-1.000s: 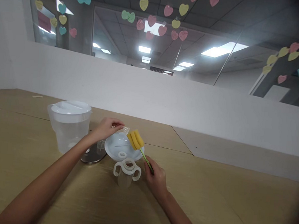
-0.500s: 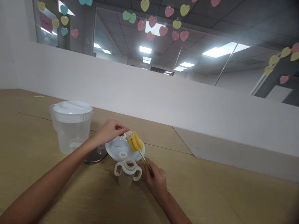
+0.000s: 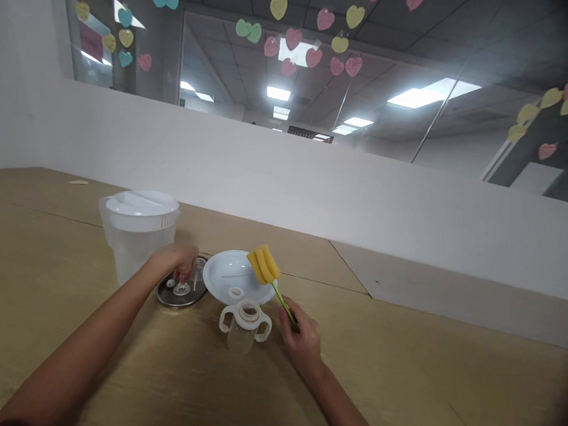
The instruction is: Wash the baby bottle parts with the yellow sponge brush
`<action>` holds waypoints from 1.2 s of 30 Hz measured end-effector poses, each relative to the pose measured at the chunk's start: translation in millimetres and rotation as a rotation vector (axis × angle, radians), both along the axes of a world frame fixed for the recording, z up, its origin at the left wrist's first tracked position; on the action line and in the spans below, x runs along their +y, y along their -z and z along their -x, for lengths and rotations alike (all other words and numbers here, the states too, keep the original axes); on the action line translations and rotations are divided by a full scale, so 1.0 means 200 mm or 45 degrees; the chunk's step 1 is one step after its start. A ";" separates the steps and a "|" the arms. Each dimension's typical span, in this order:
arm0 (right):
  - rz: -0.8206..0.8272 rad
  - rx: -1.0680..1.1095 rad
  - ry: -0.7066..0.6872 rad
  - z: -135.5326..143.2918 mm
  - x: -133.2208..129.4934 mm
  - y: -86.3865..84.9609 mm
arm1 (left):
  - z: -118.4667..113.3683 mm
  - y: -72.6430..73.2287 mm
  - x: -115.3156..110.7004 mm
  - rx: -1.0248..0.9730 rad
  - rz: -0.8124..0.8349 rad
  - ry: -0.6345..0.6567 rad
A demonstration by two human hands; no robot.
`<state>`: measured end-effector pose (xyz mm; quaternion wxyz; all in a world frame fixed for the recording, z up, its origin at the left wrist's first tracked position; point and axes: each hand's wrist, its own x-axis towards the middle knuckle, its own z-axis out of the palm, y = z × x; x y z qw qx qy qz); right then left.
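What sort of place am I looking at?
Likely an office-type room: heart-shaped notes on a glass panel, rectangular ceiling lights showing in it, and a broad table below.

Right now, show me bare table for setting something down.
Bare table lies right of the right hand and this side of the two-handled cup. Crowded: pitcher, metal tray under the left hand, white bowl behind that cup.

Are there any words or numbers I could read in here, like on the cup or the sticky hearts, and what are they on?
None that I can read.
Heart notes on the window: maybe faint writing, too small and blurred to read.
Reddish sheet at far left: maybe marks, too blurred to read.
Cup, bowl, pitcher, sponge brush: no lettering I can make out.
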<state>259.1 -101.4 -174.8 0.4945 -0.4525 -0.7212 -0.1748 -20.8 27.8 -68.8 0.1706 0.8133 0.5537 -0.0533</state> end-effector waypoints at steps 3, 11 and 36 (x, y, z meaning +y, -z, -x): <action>0.002 0.013 -0.011 0.00 0.00 -0.01 | -0.03 0.02 0.00 0.024 0.060 0.000; 0.017 0.024 -0.013 0.00 0.00 0.00 | -0.12 -0.02 -0.07 -0.194 -0.463 0.280; -0.090 0.093 -0.010 0.02 -0.02 -0.01 | -0.30 0.02 -0.09 -1.529 0.125 0.301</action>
